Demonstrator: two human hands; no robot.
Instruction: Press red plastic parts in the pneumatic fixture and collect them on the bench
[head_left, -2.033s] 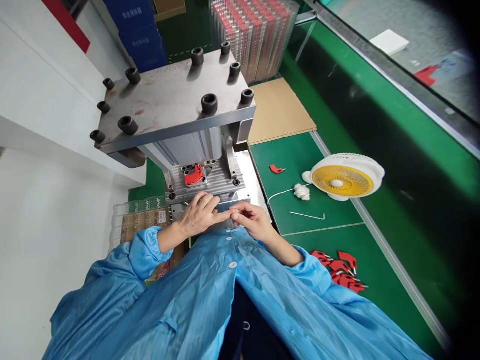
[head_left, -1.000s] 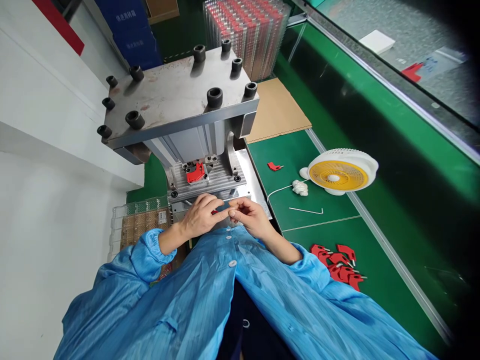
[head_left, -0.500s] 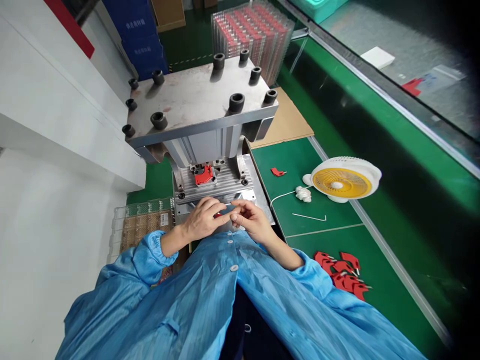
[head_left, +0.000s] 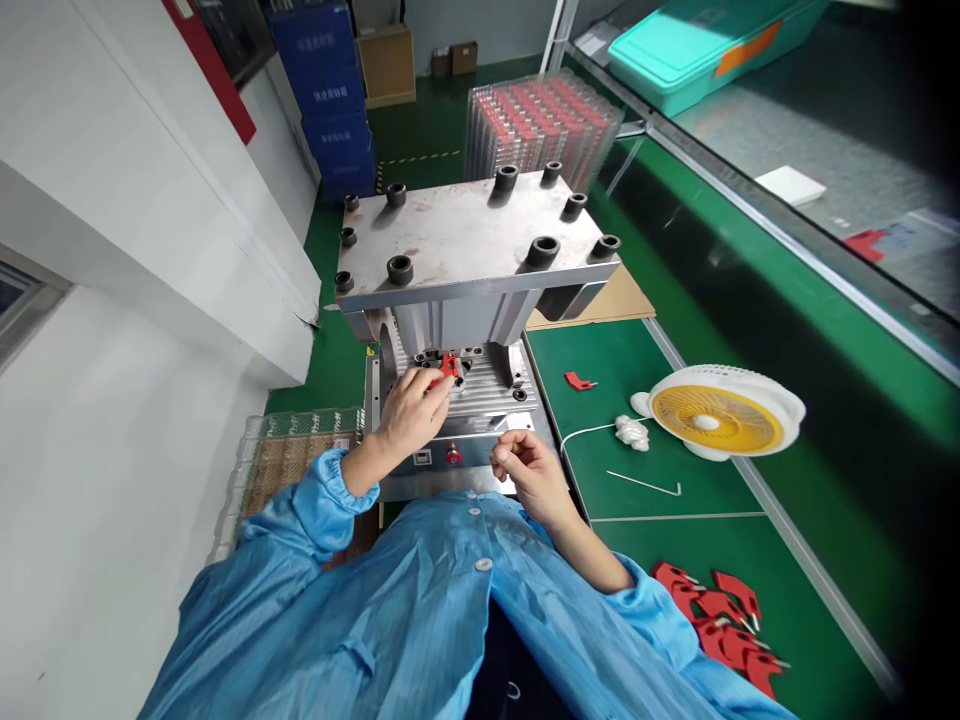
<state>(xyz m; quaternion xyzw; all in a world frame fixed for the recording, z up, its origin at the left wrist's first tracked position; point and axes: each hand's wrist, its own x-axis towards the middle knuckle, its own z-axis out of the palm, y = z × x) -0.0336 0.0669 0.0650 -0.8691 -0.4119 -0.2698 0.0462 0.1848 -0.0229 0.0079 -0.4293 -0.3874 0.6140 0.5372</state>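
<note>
A metal press (head_left: pixel 472 245) with a bolted top plate stands in front of me. My left hand (head_left: pixel 409 410) reaches onto its ribbed fixture, fingers pinched on a small red plastic part (head_left: pixel 448 367) at the nest. My right hand (head_left: pixel 525 470) hovers lower, near the press's front panel with a red button (head_left: pixel 452 456). Its fingers are curled together; I cannot make out anything in them. Blue coat sleeves cover both arms.
A white and yellow fan (head_left: pixel 720 410) lies on the green bench, with an Allen key (head_left: pixel 645 484) and one loose red part (head_left: pixel 577 381) near it. A pile of red parts (head_left: pixel 716 620) lies at the right. Clear trays (head_left: pixel 540 120) stand behind the press, another tray (head_left: pixel 285 460) at the left.
My hands were together at the press's front edge. The left hand has moved up to the red part on the fixture, the right stays low. The camera has tilted up.
</note>
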